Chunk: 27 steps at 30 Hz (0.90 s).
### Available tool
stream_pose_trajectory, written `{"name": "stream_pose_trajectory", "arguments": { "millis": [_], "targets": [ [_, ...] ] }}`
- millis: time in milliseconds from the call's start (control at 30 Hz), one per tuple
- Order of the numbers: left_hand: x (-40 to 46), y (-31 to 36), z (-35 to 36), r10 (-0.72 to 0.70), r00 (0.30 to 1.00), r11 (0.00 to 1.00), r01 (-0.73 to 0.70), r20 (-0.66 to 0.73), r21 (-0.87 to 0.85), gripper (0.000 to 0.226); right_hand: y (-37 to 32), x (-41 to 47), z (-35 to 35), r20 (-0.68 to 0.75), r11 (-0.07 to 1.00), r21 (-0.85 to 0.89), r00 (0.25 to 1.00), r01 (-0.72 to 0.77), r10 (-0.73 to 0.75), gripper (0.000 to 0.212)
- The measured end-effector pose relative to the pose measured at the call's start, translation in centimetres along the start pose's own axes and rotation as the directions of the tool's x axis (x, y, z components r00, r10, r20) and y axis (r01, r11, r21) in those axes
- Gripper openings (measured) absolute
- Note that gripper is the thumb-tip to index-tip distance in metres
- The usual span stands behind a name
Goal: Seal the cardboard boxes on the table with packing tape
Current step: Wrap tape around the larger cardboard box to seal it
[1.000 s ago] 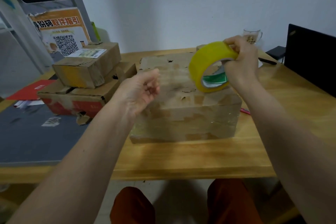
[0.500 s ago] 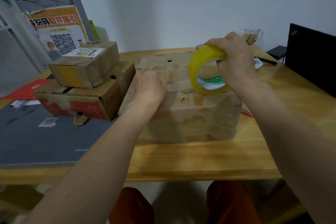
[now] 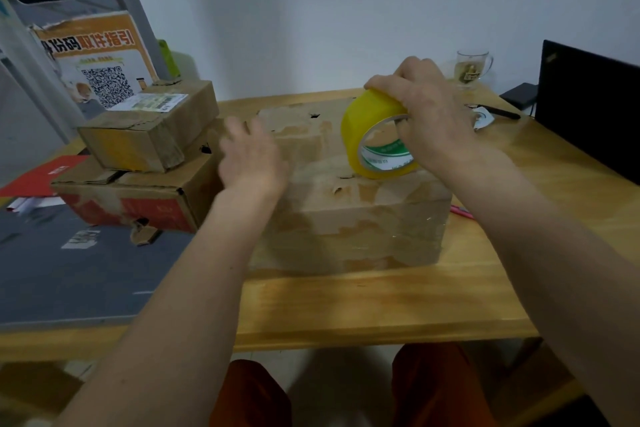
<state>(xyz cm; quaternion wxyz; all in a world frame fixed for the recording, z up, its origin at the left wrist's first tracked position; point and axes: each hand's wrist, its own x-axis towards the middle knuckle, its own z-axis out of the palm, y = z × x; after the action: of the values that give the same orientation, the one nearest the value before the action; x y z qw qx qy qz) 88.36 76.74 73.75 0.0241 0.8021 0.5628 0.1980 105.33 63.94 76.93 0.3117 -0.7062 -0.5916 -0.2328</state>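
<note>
A large worn cardboard box (image 3: 349,218) sits in the middle of the wooden table (image 3: 363,305). My right hand (image 3: 427,114) grips a yellow roll of packing tape (image 3: 370,135) standing on edge on the box's top right. My left hand (image 3: 251,158) lies flat with straight fingers on the box's top left, blurred by motion. Two smaller boxes are stacked at the left: a small one (image 3: 152,128) with a label atop a wider one (image 3: 138,194) with red print.
A dark laptop screen (image 3: 588,107) stands at the right edge. A glass mug (image 3: 472,68), a black pen (image 3: 502,112) and a pink pen (image 3: 462,211) lie beyond and beside the big box. A grey mat (image 3: 69,277) and red paper (image 3: 41,173) cover the left.
My left hand reached onto the box's top left, pressed there, and now slides with fingers spread. My right hand lowered the roll onto the box top. The view shifted slightly.
</note>
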Motion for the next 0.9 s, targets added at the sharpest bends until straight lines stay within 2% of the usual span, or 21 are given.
{"name": "stream_pose_trajectory", "arguments": {
  "millis": [100,133,200,233,300,367,433,500,567,667,767,900],
  "targets": [
    [-0.4,-2.2,-0.9,-0.072,0.997,0.997,0.071,-0.013,-0.020,0.052,0.1,0.2,0.0,0.008,1.000,0.026,1.000,-0.004,0.003,0.060],
    [-0.9,-2.3,-0.9,-0.020,0.998,0.998,0.016,-0.066,-0.065,0.051,0.1,0.3,0.1,0.007,0.999,0.030,1.000,-0.014,0.014,0.060],
    [-2.7,-1.5,-0.9,0.193,0.975,0.951,-0.213,-0.109,-0.223,0.052,0.2,0.4,0.3,0.005,0.998,0.042,0.999,-0.044,0.044,0.060],
    [-3.5,-0.8,-0.8,0.322,0.945,0.896,-0.322,-0.052,-0.306,0.056,0.3,0.4,0.4,0.003,0.997,0.059,0.998,-0.059,0.059,0.059],
    [-4.7,0.6,-0.5,0.469,0.855,0.849,-0.369,0.219,-0.377,0.082,0.7,0.5,0.7,-0.009,0.981,0.150,0.993,-0.119,0.121,0.057],
    [-4.7,1.2,0.2,0.445,0.795,0.895,-0.383,0.413,-0.228,0.112,1.2,0.0,1.1,-0.045,0.910,0.345,0.965,-0.229,0.260,0.050],
    [-4.6,1.5,0.8,0.415,0.795,0.900,-0.429,0.443,-0.074,0.125,1.4,-0.9,1.7,-0.016,0.742,0.564,0.893,-0.363,0.449,0.042],
    [-4.4,1.7,1.2,0.410,0.800,0.896,-0.443,0.438,-0.031,0.130,1.7,-1.6,2.9,0.101,0.615,0.636,0.841,-0.466,0.532,0.032],
    [-4.3,1.7,1.3,0.409,0.801,0.897,-0.441,0.437,-0.030,0.133,1.9,-1.7,3.3,0.145,0.632,0.615,0.856,-0.471,0.496,0.028],
    [-4.5,1.7,1.1,0.408,0.800,0.894,-0.448,0.440,-0.017,0.137,2.6,-1.2,2.5,0.103,0.711,0.567,0.892,-0.416,0.440,0.037],
    [-4.6,1.7,0.8,0.387,0.800,0.903,-0.430,0.458,-0.011,0.146,4.3,-1.4,1.6,0.107,0.733,0.530,0.891,-0.427,0.442,0.043],
    [-4.6,1.6,0.6,0.389,0.790,0.898,-0.439,0.474,-0.006,0.147,6.3,-1.5,-0.4,0.072,0.798,0.424,0.895,-0.428,0.441,0.053]
  ]
}}
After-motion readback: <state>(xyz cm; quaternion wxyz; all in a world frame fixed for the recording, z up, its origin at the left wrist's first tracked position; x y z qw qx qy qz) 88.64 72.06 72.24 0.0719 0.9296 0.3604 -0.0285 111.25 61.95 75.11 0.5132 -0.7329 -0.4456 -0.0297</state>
